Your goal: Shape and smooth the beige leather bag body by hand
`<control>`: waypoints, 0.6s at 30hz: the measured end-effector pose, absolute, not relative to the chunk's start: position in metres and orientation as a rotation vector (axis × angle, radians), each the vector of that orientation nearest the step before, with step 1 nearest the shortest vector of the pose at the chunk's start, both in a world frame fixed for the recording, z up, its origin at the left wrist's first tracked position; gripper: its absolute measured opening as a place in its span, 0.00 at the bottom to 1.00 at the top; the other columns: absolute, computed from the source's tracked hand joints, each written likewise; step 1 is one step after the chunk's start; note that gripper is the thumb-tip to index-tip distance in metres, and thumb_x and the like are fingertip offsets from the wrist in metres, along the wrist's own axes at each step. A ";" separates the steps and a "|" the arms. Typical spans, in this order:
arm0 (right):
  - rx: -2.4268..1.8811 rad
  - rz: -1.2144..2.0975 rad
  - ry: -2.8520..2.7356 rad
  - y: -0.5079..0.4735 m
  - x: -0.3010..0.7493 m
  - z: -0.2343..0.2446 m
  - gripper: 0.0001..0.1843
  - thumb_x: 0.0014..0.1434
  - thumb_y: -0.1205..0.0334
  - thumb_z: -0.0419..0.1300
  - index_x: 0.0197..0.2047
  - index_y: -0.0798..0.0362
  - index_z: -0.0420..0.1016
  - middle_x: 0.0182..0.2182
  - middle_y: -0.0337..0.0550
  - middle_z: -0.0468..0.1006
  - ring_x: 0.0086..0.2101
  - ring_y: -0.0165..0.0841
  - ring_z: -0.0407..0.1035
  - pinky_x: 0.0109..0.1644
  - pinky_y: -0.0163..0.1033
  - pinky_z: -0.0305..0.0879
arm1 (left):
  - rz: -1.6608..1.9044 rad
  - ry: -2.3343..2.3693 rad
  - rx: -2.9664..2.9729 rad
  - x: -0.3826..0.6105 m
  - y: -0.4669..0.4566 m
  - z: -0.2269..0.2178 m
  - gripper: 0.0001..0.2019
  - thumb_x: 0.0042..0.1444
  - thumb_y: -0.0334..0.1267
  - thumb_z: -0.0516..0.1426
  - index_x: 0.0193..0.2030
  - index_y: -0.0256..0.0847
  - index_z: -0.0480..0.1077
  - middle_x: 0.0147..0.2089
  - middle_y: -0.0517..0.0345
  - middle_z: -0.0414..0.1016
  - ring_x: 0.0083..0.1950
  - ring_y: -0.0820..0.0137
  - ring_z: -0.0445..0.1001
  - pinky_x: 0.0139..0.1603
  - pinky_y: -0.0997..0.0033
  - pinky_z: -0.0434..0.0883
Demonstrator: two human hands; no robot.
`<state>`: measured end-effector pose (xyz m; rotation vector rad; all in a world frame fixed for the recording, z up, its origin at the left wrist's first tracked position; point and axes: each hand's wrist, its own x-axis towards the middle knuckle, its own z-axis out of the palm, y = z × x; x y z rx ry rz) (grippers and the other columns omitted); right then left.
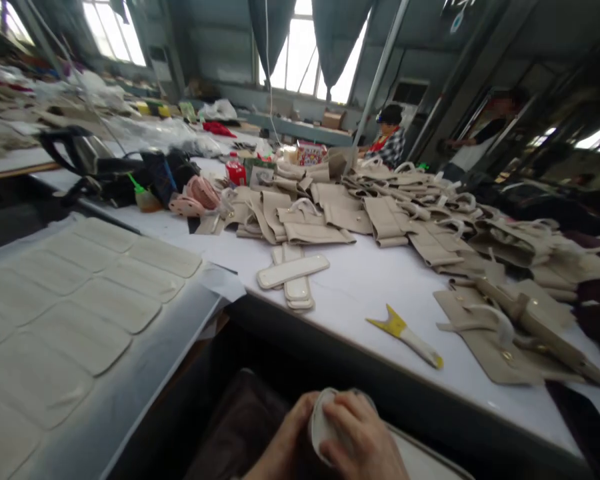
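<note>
At the bottom of the view, I hold a pale, round-ended panel [321, 427] that looks like leather, over my lap. My left hand [293, 430] grips its left edge, with most of its fingers hidden behind it. Bent fingers of my right hand [363, 430] press and pinch the panel's face and upper edge. Lower right, another long pale piece [423, 453] runs out from beside my right hand; whether it joins the held panel I cannot tell. On the table, a small stack of cream stitched strips [294, 272] lies crosswise.
A yellow-tipped forked tool [403, 335] lies near the table edge. Beige bag pieces with handles [325, 213] cover the table's far side and right. Left, a board [145, 373] bears rows of pale panels [107, 303]. A kettle [77, 150] stands behind. Two people are farther back.
</note>
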<state>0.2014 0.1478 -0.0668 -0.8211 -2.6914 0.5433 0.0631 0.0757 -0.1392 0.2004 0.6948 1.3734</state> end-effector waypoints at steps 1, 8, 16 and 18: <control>-0.908 0.582 -2.683 0.146 0.201 -0.060 0.21 0.52 0.69 0.65 0.48 0.42 0.72 0.45 0.38 0.77 0.43 0.37 0.70 0.48 0.42 0.71 | 1.403 0.718 0.183 0.066 0.073 -0.137 0.18 0.57 0.51 0.58 0.48 0.43 0.75 0.51 0.53 0.76 0.58 0.57 0.68 0.63 0.59 0.59; -0.985 0.724 -2.719 0.139 0.195 -0.043 0.16 0.59 0.66 0.61 0.51 0.46 0.72 0.47 0.44 0.74 0.44 0.40 0.65 0.50 0.48 0.68 | 1.437 0.805 0.167 0.071 0.074 -0.140 0.17 0.61 0.47 0.56 0.50 0.37 0.74 0.51 0.51 0.76 0.54 0.60 0.70 0.60 0.61 0.62; -0.953 0.693 -2.743 0.140 0.196 -0.045 0.15 0.61 0.64 0.60 0.51 0.45 0.71 0.45 0.43 0.73 0.43 0.40 0.65 0.49 0.49 0.68 | 1.460 0.864 0.274 0.069 0.077 -0.133 0.17 0.62 0.47 0.55 0.50 0.36 0.73 0.49 0.49 0.76 0.52 0.60 0.71 0.56 0.62 0.64; -0.955 0.726 -2.740 0.140 0.196 -0.045 0.15 0.61 0.63 0.59 0.52 0.45 0.71 0.46 0.43 0.73 0.44 0.39 0.65 0.49 0.49 0.67 | 1.466 0.848 0.292 0.069 0.078 -0.133 0.17 0.62 0.47 0.55 0.50 0.36 0.72 0.49 0.50 0.76 0.52 0.61 0.71 0.57 0.63 0.64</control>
